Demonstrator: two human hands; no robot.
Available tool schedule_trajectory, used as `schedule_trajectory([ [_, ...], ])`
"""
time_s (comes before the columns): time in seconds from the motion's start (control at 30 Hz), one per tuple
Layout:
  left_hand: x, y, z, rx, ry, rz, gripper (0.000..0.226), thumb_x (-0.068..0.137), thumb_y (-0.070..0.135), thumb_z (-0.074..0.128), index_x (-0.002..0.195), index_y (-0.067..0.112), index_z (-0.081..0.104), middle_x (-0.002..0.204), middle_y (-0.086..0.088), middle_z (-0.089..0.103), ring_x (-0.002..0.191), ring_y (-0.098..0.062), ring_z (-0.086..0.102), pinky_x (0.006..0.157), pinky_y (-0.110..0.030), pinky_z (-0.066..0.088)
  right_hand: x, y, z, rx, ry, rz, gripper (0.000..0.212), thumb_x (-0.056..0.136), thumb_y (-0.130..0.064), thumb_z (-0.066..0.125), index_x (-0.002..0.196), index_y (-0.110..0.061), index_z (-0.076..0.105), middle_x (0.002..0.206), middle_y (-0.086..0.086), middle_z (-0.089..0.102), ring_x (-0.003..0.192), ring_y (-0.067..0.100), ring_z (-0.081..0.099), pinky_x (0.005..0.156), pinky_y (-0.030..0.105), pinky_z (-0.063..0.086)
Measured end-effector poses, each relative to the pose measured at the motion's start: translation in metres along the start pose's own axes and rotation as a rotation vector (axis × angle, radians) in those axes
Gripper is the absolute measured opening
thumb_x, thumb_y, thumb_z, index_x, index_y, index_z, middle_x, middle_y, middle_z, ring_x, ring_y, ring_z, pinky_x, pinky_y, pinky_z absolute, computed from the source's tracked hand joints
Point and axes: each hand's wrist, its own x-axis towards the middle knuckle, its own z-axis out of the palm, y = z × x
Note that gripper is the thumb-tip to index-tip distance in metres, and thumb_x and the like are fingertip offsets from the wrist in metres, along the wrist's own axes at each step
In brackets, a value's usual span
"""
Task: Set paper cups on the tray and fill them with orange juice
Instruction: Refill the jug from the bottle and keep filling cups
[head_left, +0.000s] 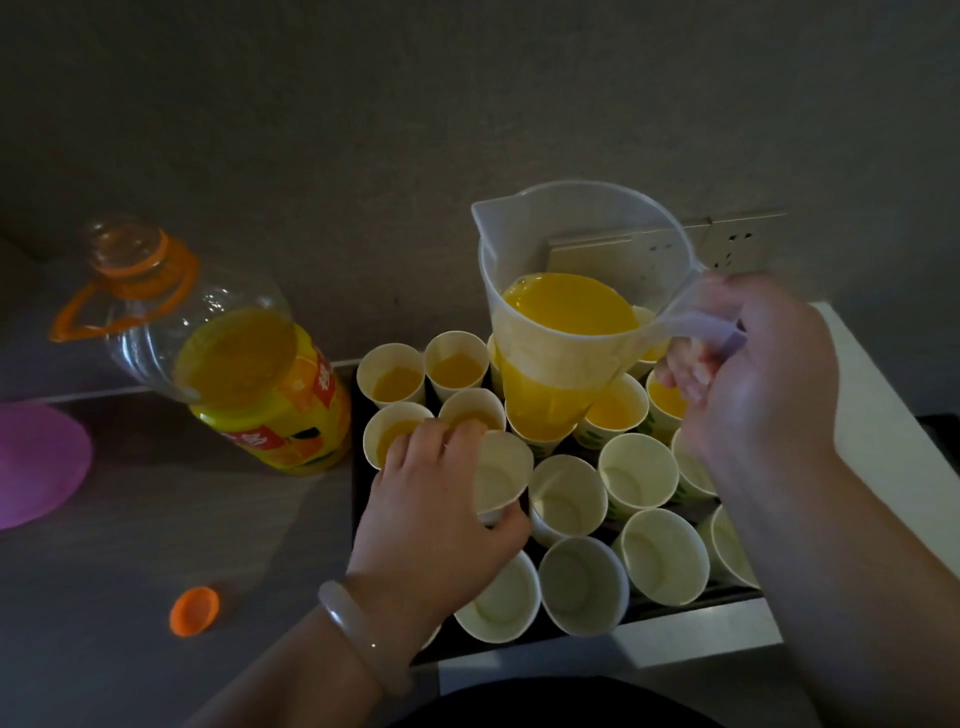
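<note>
Cups, count: paper cups (566, 493), at least fifteen on view, white, packed rim to rim on tray (691, 608); several masked by jug, exact total not determinable.
Filled cups (457, 366): at least six, all in back rows, juice level well below rims.
Empty cups (639, 470): eight, front rows, held cup included; green print on outer walls of several.
Held cup (501, 478): one, empty, tilted, at tray's left side just in front of filled cups.
Left hand (431, 499): fingers and thumb curled round held cup's wall.
Right hand (753, 374): fingers wrapped round jug handle.
Jug (561, 249): one, translucent plastic, held above back rows, roughly half full of orange juice (569, 304).
Tray: one, dark, rectangular, close to wall.
Bottle (260, 384): one, large, clear, yellow label, orange carry handle, uncapped, partly full, just left of tray.
Cap (195, 610): one, orange, on counter (156, 545), well apart from bottle.
Other items: one purple disc (36, 462) at left edge; one pale bracelet (358, 634) on left wrist; one wall socket (727, 241) behind jug.
</note>
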Motion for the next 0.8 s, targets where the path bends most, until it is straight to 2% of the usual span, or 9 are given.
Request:
schedule_trajectory([
  [0.1,-0.001,-0.007,-0.005,-0.2,0.105,0.036,0.056,0.068,0.053,0.06,0.119,0.039,0.043,0.106,0.025,0.034,0.1,0.007,0.039,0.074,-0.004,0.035,0.004,-0.001,-0.004,-0.002,-0.034,-0.01,0.037,0.072,-0.032,0.05,0.039,-0.017,0.046,0.042,0.005,0.025,0.042,0.022,0.023,0.05,0.031,0.037],
  [0.23,0.003,-0.013,-0.016,-0.336,0.217,0.062,0.061,0.069,0.044,0.072,0.123,0.036,0.045,0.111,0.021,0.036,0.108,0.019,0.036,0.084,0.005,0.029,0.011,-0.005,-0.011,-0.016,-0.08,-0.03,0.037,0.074,-0.029,0.048,0.039,-0.018,0.05,0.039,0.002,0.025,0.039,0.02,0.022,0.051,0.032,0.032],
  [0.3,0.008,-0.017,-0.023,-0.347,0.26,0.058,0.062,0.068,0.051,0.066,0.123,0.037,0.043,0.115,0.014,0.039,0.111,0.016,0.037,0.087,0.002,0.03,0.013,-0.01,-0.013,-0.051,-0.096,-0.054,0.038,0.075,-0.028,0.047,0.039,-0.018,0.052,0.036,0.0,0.028,0.037,0.019,0.024,0.051,0.032,0.032],
  [0.37,0.015,-0.021,-0.028,-0.35,0.294,0.046,0.064,0.068,0.054,0.064,0.125,0.035,0.043,0.118,0.013,0.042,0.113,0.011,0.038,0.088,-0.004,0.035,0.015,-0.015,-0.016,-0.11,-0.07,-0.077,0.036,0.08,-0.026,0.049,0.045,-0.019,0.055,0.037,-0.003,0.036,0.035,0.015,0.034,0.05,0.03,0.036],
  [0.4,0.019,-0.021,-0.031,-0.355,0.305,0.029,0.066,0.068,0.053,0.066,0.127,0.033,0.044,0.117,0.016,0.043,0.113,0.009,0.039,0.087,-0.006,0.037,0.017,-0.017,-0.017,-0.137,-0.055,-0.084,0.032,0.08,-0.025,0.05,0.049,-0.02,0.056,0.038,-0.004,0.041,0.035,0.011,0.038,0.049,0.029,0.038],
  [0.47,0.027,-0.023,-0.035,-0.382,0.329,0.005,0.069,0.069,0.049,0.073,0.128,0.033,0.043,0.114,0.028,0.042,0.111,0.007,0.042,0.086,-0.01,0.038,0.022,-0.021,-0.017,-0.172,-0.084,-0.093,0.031,0.074,-0.027,0.051,0.045,-0.016,0.053,0.037,-0.002,0.037,0.034,0.011,0.035,0.05,0.03,0.037],
  [0.6,0.037,-0.025,-0.037,-0.512,0.321,-0.012,0.075,0.066,0.048,0.075,0.129,0.046,0.034,0.118,0.026,0.049,0.115,-0.009,0.052,0.093,-0.037,0.05,0.027,-0.028,-0.011,-0.252,-0.157,-0.103,0.035,0.068,-0.027,0.053,0.036,-0.014,0.052,0.034,0.0,0.03,0.033,0.015,0.027,0.05,0.031,0.031],
  [0.7,0.041,-0.023,-0.035,-0.553,0.283,-0.039,0.082,0.068,0.036,0.083,0.132,0.044,0.033,0.117,0.033,0.049,0.114,-0.002,0.052,0.094,-0.035,0.051,0.028,-0.031,-0.004,-0.238,-0.184,-0.097,0.032,0.064,-0.024,0.055,0.035,-0.013,0.047,0.034,0.001,0.028,0.032,0.015,0.025,0.048,0.032,0.025],
  [0.8,0.044,-0.026,-0.033,-0.531,0.269,-0.045,0.085,0.067,0.031,0.084,0.136,0.037,0.034,0.126,0.021,0.05,0.12,-0.003,0.049,0.1,-0.036,0.047,0.029,-0.035,0.002,-0.252,-0.221,-0.098,0.033,0.064,-0.021,0.055,0.035,-0.01,0.043,0.033,0.0,0.027,0.03,0.013,0.024,0.044,0.028,0.023],
])
